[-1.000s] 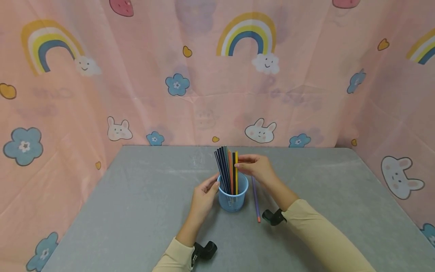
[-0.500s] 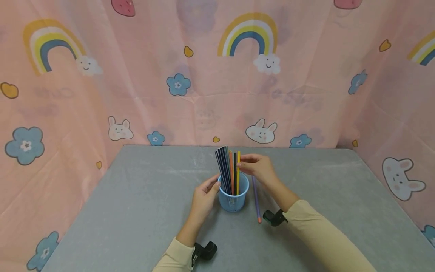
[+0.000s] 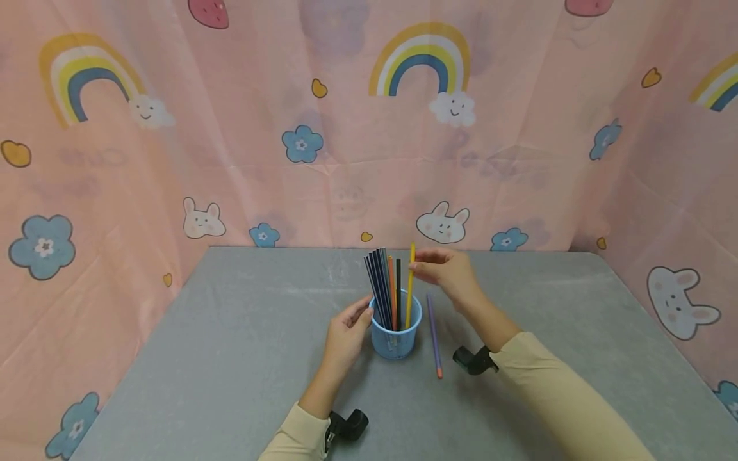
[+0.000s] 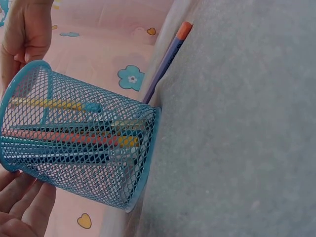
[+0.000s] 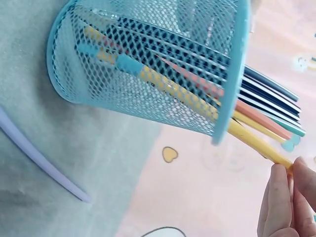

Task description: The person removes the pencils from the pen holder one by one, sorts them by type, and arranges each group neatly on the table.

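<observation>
A light blue mesh pencil cup [image 3: 394, 346] stands upright on the table, holding several dark pencils [image 3: 378, 282] and an orange one [image 3: 393, 291]. My left hand [image 3: 344, 333] holds the cup by its left side near the rim, thumb toward the front. Above the cup's right side, my right hand [image 3: 452, 275] pinches a yellow pencil [image 3: 410, 291] near its upper end. In the right wrist view, the lower part of that yellow pencil [image 5: 254, 142] is still inside the mesh, leaning against the rim. A purple pencil [image 3: 434, 336] with an orange end lies right of the cup.
The grey table [image 3: 230, 358] stretches around the cup on all sides. Behind it hangs a pink curtain [image 3: 346, 179] printed with rainbows, rabbits and flowers. A black camera is strapped at each wrist.
My right hand has moved up and slightly right, raising the yellow pencil partway and separating it from the black one beside it. The left hand and cup have stayed in place.
</observation>
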A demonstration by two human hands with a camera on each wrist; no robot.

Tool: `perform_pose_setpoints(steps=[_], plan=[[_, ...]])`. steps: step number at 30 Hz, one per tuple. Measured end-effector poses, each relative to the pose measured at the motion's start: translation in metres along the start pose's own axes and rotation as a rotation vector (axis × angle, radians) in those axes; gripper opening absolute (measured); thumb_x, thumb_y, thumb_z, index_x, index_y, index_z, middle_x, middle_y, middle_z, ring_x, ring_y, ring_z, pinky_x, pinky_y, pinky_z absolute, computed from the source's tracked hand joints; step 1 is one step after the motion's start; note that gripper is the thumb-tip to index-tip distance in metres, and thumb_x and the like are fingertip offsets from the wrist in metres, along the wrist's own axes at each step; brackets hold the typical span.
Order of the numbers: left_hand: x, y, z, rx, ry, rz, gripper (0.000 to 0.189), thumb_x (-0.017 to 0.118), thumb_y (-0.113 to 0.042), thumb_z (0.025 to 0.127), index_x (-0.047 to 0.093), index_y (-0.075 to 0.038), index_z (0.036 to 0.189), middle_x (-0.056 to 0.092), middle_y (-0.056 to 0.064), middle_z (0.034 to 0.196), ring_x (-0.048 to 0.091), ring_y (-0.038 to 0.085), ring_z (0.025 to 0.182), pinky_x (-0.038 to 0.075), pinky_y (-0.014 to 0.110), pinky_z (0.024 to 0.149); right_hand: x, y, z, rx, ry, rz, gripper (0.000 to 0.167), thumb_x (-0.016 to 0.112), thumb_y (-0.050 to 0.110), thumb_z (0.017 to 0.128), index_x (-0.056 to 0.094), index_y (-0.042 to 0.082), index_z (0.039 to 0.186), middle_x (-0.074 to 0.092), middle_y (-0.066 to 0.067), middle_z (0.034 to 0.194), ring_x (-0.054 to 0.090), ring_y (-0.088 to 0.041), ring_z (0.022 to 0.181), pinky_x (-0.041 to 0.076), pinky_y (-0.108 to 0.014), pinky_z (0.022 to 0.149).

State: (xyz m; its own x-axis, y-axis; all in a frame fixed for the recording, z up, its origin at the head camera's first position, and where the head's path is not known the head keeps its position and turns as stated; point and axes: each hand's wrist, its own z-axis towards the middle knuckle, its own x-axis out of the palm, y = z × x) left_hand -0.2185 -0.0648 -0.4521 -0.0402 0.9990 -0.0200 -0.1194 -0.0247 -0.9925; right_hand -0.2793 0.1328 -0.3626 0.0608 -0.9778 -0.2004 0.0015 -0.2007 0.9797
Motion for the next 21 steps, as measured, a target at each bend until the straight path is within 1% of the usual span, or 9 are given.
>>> perform_pose_setpoints(steps=[5,11,16,21], plan=[[-0.001,0.000,0.000,-0.006,0.004,-0.001,0.036,0.055,-0.007,0.101,0.058,0.008,0.133,0.063,0.025,0.131,0.061,0.035,0.124,0.056,0.025,0.097,-0.005,0.008,-0.002,-0.034,0.013,0.028,0.037,0.071,0.013,0.092,0.063,-0.007,0.123,0.070,0.003,0.097,0.070,-0.002,0.085,0.060,-0.022,0.084],[0.000,-0.001,-0.001,-0.012,0.006,-0.011,0.036,0.056,-0.008,0.101,0.058,0.006,0.133,0.062,0.024,0.133,0.060,0.034,0.125,0.055,0.025,0.098,-0.011,0.017,-0.006,-0.058,0.018,0.041,0.038,0.071,0.015,0.093,0.063,-0.007,0.123,0.070,0.011,0.091,0.070,0.000,0.084,0.059,-0.020,0.083],[0.000,-0.001,-0.001,-0.018,0.004,-0.008,0.036,0.056,-0.009,0.101,0.058,0.005,0.134,0.063,0.024,0.133,0.060,0.033,0.125,0.056,0.026,0.098,-0.017,0.025,-0.006,-0.101,0.021,0.061,0.036,0.069,0.013,0.093,0.062,-0.009,0.122,0.069,0.015,0.088,0.071,0.001,0.083,0.059,-0.019,0.082],[-0.001,-0.003,-0.002,-0.014,0.004,0.002,0.036,0.055,-0.010,0.101,0.058,0.005,0.134,0.063,0.023,0.132,0.061,0.033,0.124,0.056,0.027,0.098,-0.024,0.036,-0.008,-0.118,0.009,0.090,0.033,0.069,0.012,0.093,0.063,-0.007,0.120,0.072,0.016,0.088,0.072,0.002,0.082,0.060,-0.018,0.080]])
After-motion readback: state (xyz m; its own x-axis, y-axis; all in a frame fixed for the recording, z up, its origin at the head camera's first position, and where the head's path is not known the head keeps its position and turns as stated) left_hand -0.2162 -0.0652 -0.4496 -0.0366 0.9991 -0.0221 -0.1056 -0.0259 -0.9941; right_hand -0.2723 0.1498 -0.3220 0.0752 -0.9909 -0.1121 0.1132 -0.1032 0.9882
